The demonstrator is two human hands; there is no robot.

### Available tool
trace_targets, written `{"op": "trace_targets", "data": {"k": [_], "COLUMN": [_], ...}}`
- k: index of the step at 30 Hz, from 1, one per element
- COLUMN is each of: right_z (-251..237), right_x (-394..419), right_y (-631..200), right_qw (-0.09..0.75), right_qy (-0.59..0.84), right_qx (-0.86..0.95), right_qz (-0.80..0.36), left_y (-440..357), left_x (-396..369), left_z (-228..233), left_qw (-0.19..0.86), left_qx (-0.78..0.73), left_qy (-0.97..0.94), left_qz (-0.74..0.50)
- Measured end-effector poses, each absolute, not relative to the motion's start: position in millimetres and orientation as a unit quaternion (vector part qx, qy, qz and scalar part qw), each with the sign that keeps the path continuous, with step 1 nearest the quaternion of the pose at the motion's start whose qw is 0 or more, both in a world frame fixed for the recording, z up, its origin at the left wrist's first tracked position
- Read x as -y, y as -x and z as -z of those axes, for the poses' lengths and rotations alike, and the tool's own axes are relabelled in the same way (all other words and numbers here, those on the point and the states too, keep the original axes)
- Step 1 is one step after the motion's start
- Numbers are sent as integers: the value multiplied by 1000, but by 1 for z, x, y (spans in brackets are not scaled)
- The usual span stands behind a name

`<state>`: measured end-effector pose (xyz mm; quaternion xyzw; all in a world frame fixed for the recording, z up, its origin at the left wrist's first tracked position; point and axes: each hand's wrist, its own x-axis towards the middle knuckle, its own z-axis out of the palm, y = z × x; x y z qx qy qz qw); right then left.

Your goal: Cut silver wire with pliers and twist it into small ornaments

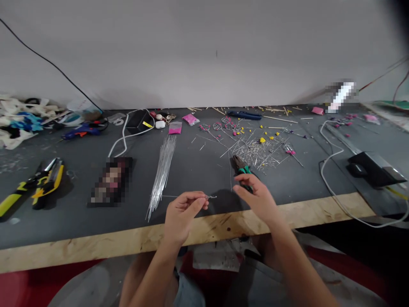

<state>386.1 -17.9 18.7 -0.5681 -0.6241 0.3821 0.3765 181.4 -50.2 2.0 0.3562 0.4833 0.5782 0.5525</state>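
My left hand (183, 213) pinches a thin wire (211, 197) between thumb and fingertips. Its twisted end sticks out to the right, and a straight length runs left toward a bundle of straight wires (162, 170). To the right, my right hand (258, 197) is open, thumb and fingers apart, over the handles of green-and-black pliers (239, 163). The pliers lie on the dark table with their jaws pointing away from me. Whether my right fingers touch the handles I cannot tell. Beyond them is a scatter of short wire offcuts (255, 152).
Wire shapes with pink bits (230, 126) and a blue cutter knife (244, 115) lie farther back. Pink packets (175, 127) stand behind the bundle. At left are yellow-handled cutters (47, 183) and a blue glue gun (81, 131). A white cable (326, 170) loops at right.
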Motion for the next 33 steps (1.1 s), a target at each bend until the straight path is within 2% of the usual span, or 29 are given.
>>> {"op": "trace_targets", "data": {"k": [2,4,6,10,14,19,23,27,33], "right_z": [-12,-3,6,19,23,2,-20,-29,-31], "right_x": [7,0,-4,-9,-14,1,33,61,79], "right_y": [-404,-414,-419,-427,-438,-433,-413,-397,-389], "right_qw": [303,198,146,136,166,215,230,243,242], "right_qy": [617,639,652,685,683,705,631,554,479], "right_qx": [670,704,717,698,692,618,557,488,453], "right_qz": [-282,-238,-201,-155,-165,-273,-489,-629,-712], "left_y": [-177,-173,-169,-166,-165,-166,-170,-174,-185], "left_x": [49,47,46,45,45,43,40,37,36], "left_z": [0,2,3,2,1,0,0,-2,-6], "left_qw": [549,544,542,549,547,539,515,486,435], "left_qx": [-483,-485,-485,-467,-459,-478,-512,-526,-536], "left_qy": [-343,-335,-330,-316,-313,-304,-302,-306,-347], "left_qz": [-590,-597,-603,-616,-626,-623,-617,-627,-635]}}
